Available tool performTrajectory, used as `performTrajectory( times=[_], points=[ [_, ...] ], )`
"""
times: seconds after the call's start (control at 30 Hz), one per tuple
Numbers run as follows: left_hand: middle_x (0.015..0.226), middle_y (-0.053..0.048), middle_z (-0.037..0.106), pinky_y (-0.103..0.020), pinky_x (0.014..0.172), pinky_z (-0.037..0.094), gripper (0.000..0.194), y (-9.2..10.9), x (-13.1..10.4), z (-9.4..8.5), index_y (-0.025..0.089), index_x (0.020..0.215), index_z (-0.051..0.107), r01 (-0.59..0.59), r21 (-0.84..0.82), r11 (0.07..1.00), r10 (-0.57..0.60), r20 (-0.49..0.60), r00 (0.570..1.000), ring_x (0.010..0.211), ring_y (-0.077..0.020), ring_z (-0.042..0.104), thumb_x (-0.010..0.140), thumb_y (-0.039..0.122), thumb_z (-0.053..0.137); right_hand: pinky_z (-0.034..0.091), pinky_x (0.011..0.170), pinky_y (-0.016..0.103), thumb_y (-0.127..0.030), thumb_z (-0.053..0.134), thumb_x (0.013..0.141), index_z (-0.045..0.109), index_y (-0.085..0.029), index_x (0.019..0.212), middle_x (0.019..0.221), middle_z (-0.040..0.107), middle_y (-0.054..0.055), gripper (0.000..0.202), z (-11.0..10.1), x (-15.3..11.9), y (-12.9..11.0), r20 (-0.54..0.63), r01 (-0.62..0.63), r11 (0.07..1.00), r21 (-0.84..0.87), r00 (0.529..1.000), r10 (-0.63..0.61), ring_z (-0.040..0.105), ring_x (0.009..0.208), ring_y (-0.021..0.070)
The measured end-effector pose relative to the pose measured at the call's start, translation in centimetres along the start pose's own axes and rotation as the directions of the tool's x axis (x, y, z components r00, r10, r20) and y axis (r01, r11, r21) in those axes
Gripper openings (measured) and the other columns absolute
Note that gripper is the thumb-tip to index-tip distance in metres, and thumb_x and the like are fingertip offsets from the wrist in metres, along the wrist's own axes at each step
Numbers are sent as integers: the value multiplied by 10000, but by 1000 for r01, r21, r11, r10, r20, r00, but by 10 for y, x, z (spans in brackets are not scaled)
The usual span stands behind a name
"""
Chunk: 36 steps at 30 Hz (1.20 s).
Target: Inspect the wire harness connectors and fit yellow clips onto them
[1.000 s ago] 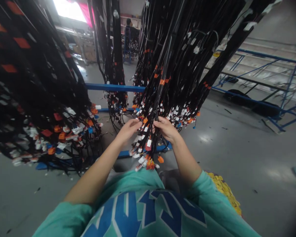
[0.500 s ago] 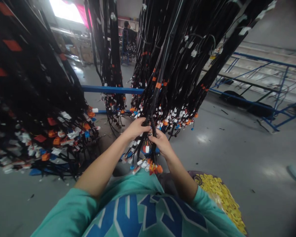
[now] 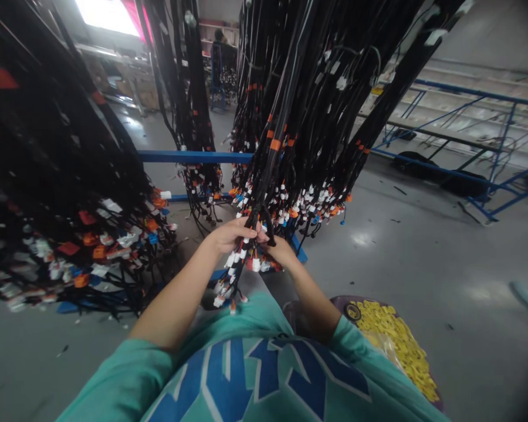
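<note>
A black taped wire harness hangs in front of me, its lower end splitting into branches with white, orange and red connectors. My left hand is closed around the branches on the left side, thumb pointing right. Below it dangle several white connectors. My right hand grips a black branch on the right, which bends over beside the fingers; its fingertips are partly hidden behind the wires. A white connector with red beside it shows just under the two hands.
More hanging harnesses crowd the left, and others fill the right. A blue rail crosses behind. Near my right leg stands a tub of yellow pieces. A blue frame rack stands far right; a person is in the background.
My left hand has shifted slightly left and down with its branches. The right-hand branches have bent up and back, and the orange connectors that hung below are now mostly out of sight.
</note>
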<state>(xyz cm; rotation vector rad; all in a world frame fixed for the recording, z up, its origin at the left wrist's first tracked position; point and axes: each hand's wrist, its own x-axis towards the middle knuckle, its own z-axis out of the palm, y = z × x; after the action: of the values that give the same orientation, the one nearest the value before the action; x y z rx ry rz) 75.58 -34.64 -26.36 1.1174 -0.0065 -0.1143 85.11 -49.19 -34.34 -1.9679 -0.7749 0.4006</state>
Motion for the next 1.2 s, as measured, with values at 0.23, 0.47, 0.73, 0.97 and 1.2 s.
performTrajectory(
  times=[0.23,0.47,0.73,0.97,1.2],
  points=[
    [442,21,551,-239,437,436,262,11,-10,-6,125,685,537,89,251,964,-81,-43,996,394,-133,543,550,212,743,423,823,355,-179,690,564,657,-177,818,855,655,34,256,-14,-9,-12,179,42,995,87,982,-57,581,836,202],
    [561,-31,626,-234,594,473,216,18,-26,-12,103,660,565,12,317,948,-13,-1,1000,647,-186,653,543,181,729,448,808,288,-325,739,601,644,-164,875,864,649,34,331,-27,-29,-16,506,-224,818,530,857,-93,595,828,151],
    [404,44,519,-267,478,465,251,18,-45,-2,138,701,496,-68,55,996,70,-45,997,339,-120,511,556,174,698,483,633,217,-301,738,606,623,-204,846,789,646,-1,284,-4,11,-10,240,-289,681,673,956,168,603,693,102],
    [438,49,524,-258,444,443,279,13,-43,-2,139,754,500,-65,79,995,72,-95,993,331,-109,492,556,176,694,479,571,224,-297,709,600,598,-180,747,655,610,-20,218,41,41,-21,224,-252,630,735,967,124,560,570,87],
    [530,29,589,-230,550,445,254,16,-33,-13,139,681,504,-53,345,937,178,-341,923,515,-123,586,504,128,686,487,554,230,-356,750,527,627,-148,762,619,601,-13,336,15,29,0,24,-162,726,668,980,197,554,549,89]
  ],
)
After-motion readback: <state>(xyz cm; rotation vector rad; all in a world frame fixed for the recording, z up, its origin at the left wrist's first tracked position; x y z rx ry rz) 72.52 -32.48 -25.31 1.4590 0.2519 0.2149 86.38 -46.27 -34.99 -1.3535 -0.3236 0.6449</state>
